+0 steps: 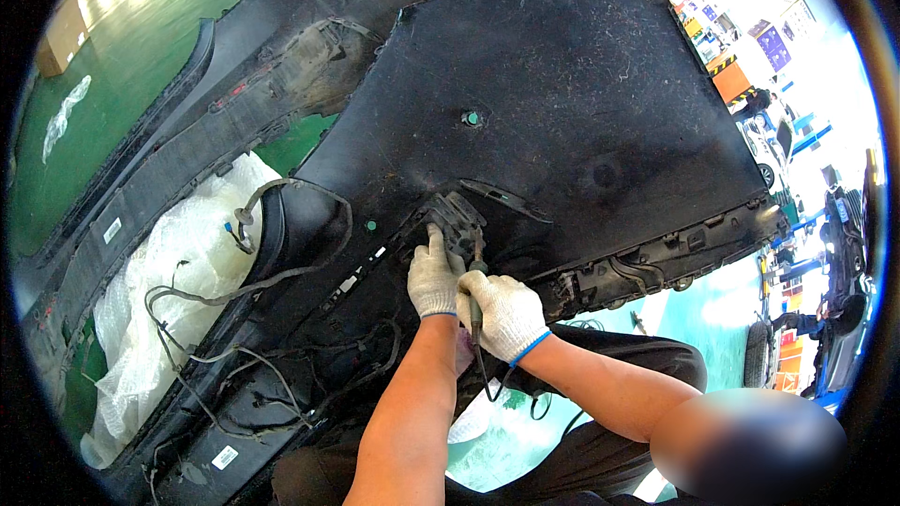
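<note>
A large black car bumper lies in front of me with its inner side up. My right hand, in a white knit glove with a blue cuff, is closed around the green handle of a soldering iron. The iron points away from me, its metal end at a small black plastic bracket on the bumper; whether the tip touches is too small to tell. My left hand, gloved alike, rests beside it with the index finger stretched out onto the bracket; its other fingers are partly hidden.
A grey wiring harness loops loosely over the bumper's left part. Bubble wrap lies beneath it on the green floor. The iron's black cord hangs toward my legs. Vehicles and a tyre stand at the far right.
</note>
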Demonstrator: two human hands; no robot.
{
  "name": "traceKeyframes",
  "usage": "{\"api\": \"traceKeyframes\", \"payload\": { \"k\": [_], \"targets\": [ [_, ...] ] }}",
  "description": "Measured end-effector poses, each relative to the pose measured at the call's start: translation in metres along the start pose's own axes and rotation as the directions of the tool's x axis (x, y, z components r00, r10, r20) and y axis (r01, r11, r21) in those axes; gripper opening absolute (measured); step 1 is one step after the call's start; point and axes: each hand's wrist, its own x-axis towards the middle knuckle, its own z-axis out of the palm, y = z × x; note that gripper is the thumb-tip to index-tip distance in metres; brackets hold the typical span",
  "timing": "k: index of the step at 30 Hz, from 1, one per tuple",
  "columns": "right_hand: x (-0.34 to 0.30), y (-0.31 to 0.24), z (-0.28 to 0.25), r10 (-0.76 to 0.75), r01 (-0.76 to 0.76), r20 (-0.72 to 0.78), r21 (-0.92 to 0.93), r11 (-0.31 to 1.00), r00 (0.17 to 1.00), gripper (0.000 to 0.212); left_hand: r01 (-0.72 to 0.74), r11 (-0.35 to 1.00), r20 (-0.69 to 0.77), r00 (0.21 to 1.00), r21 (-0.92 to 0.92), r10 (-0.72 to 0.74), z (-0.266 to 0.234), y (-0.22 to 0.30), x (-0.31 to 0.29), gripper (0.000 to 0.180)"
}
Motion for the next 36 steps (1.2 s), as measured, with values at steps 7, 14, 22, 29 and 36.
{"api": "traceKeyframes", "payload": {
  "k": [7, 14, 22, 29, 36],
  "targets": [
    [0.002, 0.0, 0.0, 0.014, -0.014, 0.014, -0.004, 1.0, 1.0, 0.02, -0.015, 0.999, -0.116, 0.993, -0.05, 0.009, -0.001, 0.012, -0.003, 0.067],
    [0.001, 0.0, 0.0, 0.012, -0.012, 0.017, -0.001, 1.0, 1.0, 0.02, -0.089, 0.972, -0.099, 0.989, 0.217, 0.112, -0.011, 0.017, -0.008, 0.073],
    [0.001, 0.002, 0.0, 0.021, -0.021, 0.023, -0.009, 1.0, 1.0, 0.021, 0.102, 0.981, -0.036, 0.993, -0.166, -0.109, -0.014, 0.03, -0.008, 0.078],
    [-0.001, -0.008, -0.005, 0.06, -0.061, 0.095, 0.009, 0.998, 0.994, 0.029, -0.154, 0.913, -0.024, 0.984, 0.379, 0.176, -0.008, 0.013, -0.007, 0.058],
    [0.002, -0.009, -0.003, 0.001, -0.001, -0.005, 0.05, 0.999, 1.0, 0.02, -0.006, 0.983, 0.04, 0.999, 0.186, -0.001, -0.013, 0.007, -0.003, 0.059]
  ]
}}
